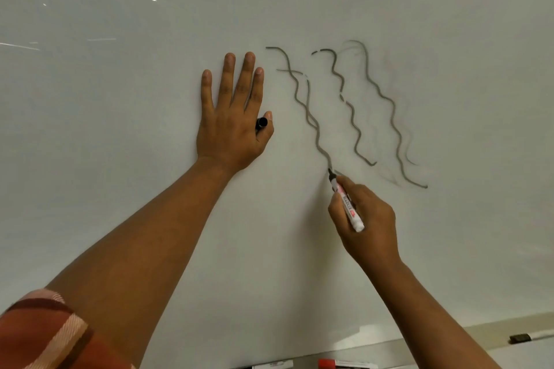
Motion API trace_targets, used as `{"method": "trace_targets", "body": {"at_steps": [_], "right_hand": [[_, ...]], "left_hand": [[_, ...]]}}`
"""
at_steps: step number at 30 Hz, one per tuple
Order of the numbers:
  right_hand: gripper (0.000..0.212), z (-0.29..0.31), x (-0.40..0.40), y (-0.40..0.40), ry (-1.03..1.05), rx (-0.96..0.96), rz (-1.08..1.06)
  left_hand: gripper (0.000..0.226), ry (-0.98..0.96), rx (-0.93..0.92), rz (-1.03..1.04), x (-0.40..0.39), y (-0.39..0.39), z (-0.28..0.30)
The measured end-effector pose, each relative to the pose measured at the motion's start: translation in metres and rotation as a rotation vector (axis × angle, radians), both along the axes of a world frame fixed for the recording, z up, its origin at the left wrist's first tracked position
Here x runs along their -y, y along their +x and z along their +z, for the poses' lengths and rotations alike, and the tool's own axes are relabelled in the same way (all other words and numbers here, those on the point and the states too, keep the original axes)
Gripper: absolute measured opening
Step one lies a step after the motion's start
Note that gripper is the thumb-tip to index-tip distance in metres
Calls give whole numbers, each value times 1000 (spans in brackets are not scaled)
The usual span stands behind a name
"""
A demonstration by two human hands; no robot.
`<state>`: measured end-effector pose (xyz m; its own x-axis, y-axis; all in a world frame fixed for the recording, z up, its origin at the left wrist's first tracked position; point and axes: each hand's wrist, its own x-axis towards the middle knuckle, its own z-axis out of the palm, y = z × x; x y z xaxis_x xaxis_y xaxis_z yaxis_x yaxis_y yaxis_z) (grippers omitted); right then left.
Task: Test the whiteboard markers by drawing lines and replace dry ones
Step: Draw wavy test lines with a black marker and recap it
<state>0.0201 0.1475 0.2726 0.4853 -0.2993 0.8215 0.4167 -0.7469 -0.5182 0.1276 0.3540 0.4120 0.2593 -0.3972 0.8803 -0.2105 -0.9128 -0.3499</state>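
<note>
I had one whiteboard before me, and on it I counted four wavy grey lines, some broken. One marker was in my right hand and one black cap in my left hand. Along the bottom edge lay three more markers: one white, one red-capped, one dark-capped.

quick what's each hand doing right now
Left hand: flat on the whiteboard, thumb pinching a black cap.
Right hand: fingers gripping the marker, tip on the board.
</note>
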Motion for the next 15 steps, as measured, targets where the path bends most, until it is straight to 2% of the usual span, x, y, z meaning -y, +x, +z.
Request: {"method": "trace_targets", "body": {"at_steps": [4, 7, 10, 13, 15], "right_hand": [[29, -36, 16, -12, 77, -89, -40], [21, -49, 28, -23, 254, -159, -14], [35, -33, 31, -33, 333, -105, 53], [21, 0, 19, -33, 277, -26, 118], [19, 29, 6, -27, 244, -8, 159]], "left_hand": [[70, 3, -1, 1, 1, -1, 0], [70, 6, -2, -5, 1, -1, 1], [70, 11, -6, -26, -2, -3, 3], [69, 34, -15, -76, -10, -5, 5], [69, 40, -7, -83, -19, -7, 7]]}}
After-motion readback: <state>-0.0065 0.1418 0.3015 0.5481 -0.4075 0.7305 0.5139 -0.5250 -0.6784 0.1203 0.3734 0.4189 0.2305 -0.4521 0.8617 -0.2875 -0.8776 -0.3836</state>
